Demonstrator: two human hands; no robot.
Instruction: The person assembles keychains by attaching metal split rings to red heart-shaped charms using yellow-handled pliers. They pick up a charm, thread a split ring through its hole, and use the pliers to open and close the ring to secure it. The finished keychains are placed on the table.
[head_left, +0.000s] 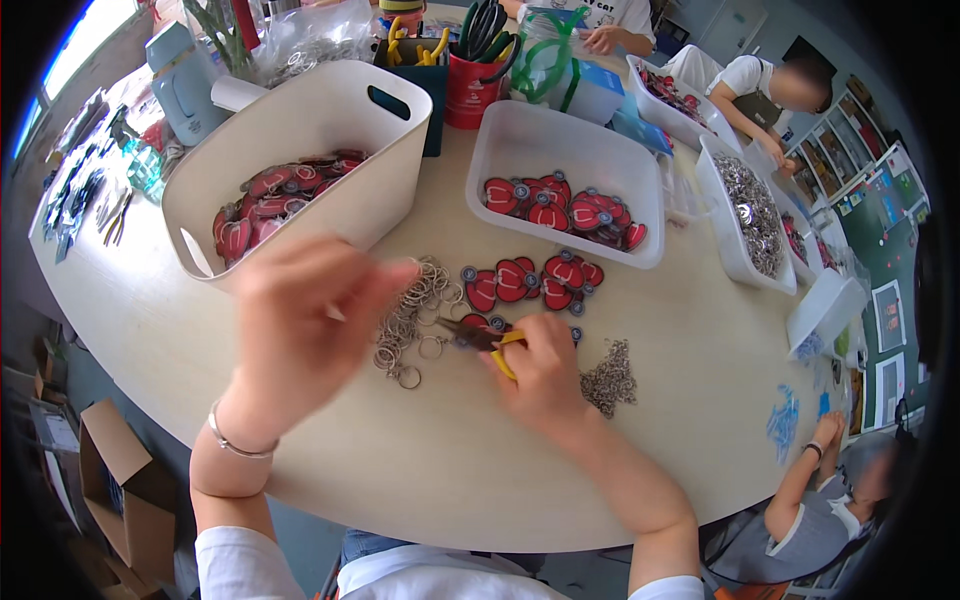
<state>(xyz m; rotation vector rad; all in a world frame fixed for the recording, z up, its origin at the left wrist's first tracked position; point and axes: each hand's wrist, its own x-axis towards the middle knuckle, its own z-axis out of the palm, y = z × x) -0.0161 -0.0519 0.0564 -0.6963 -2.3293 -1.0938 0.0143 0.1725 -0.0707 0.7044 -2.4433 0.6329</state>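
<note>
My right hand [540, 372] grips pliers [478, 336] with yellow handles, their dark jaws pointing left over the table. My left hand [310, 315] is raised in front of the tall white bin, its fingers smeared by motion, so what they hold, if anything, cannot be made out. Between the hands lies a heap of metal split rings [405, 318]. Several red charms [520, 279] with small dark round tags lie beyond the pliers, and at least one is partly covered by them. Right of my right hand is a pile of small metal links [609, 379].
A tall white bin [400, 185] and a translucent tub [640, 215] hold more red charms. Behind them stand a red tool cup [470, 92] and a blue flask [185, 85]. A long tub [783, 275] of metal parts stands right. Other people sit around the table.
</note>
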